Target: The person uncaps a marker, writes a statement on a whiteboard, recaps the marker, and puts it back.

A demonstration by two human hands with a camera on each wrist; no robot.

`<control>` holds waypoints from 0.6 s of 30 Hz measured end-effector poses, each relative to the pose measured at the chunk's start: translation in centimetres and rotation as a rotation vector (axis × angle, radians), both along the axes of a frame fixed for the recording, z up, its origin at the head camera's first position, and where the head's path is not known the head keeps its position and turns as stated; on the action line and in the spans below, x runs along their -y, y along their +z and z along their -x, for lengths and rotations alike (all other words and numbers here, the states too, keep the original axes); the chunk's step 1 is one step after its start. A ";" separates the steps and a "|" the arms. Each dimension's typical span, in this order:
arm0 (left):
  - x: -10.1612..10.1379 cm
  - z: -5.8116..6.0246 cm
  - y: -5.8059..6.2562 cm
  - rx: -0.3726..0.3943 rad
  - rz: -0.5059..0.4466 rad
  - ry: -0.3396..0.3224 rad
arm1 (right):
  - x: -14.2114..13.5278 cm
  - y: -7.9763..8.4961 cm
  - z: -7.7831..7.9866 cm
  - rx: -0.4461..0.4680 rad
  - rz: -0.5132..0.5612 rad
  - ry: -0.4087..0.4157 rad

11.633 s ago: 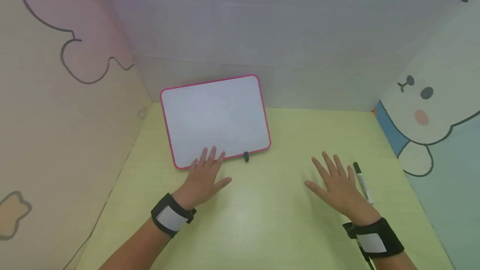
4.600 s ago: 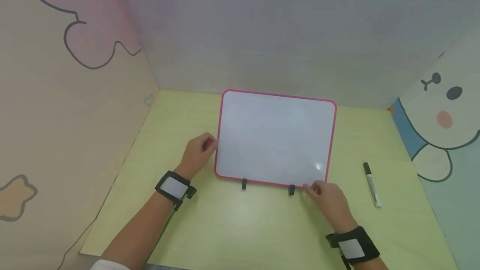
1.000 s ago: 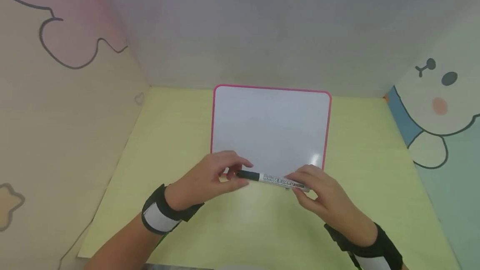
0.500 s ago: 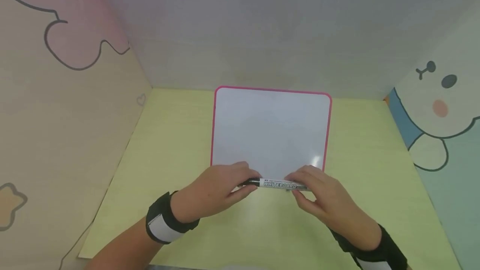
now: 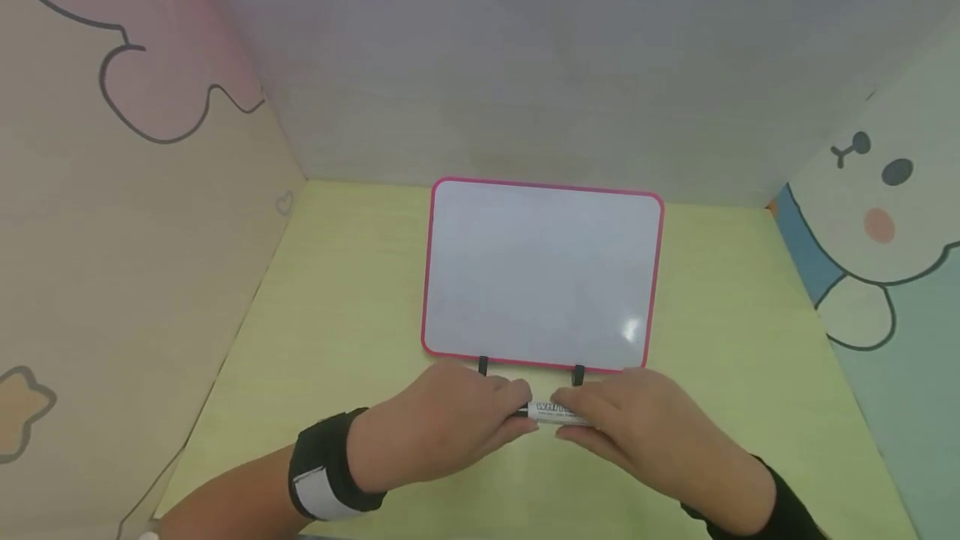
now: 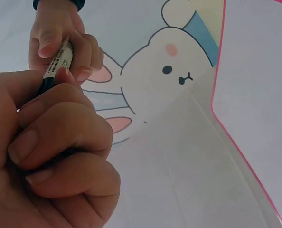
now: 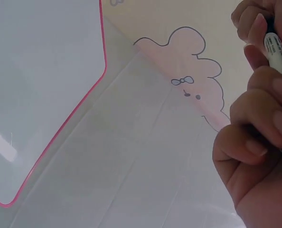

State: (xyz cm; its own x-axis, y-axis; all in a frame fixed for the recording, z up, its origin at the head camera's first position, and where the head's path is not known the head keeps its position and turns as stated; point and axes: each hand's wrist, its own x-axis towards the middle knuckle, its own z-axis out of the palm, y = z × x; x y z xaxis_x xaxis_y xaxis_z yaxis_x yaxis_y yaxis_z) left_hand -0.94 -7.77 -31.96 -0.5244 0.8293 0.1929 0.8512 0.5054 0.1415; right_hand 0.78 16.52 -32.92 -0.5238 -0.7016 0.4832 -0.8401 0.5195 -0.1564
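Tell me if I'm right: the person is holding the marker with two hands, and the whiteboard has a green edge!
Almost! The edge isn't green: the head view shows the whiteboard has a pink edge. The left hand and right hand do both hold the marker.

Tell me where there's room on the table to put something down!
The table is bare between the whiteboard and left wall, and between the whiteboard and right wall. It's crowded in front of the whiteboard: black tabs, the left hand and right hand gripping the marker.
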 end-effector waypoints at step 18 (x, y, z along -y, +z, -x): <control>-0.9 -2.1 1.7 0.162 0.006 0.069 | -0.1 1.2 -0.7 0.026 -0.040 0.038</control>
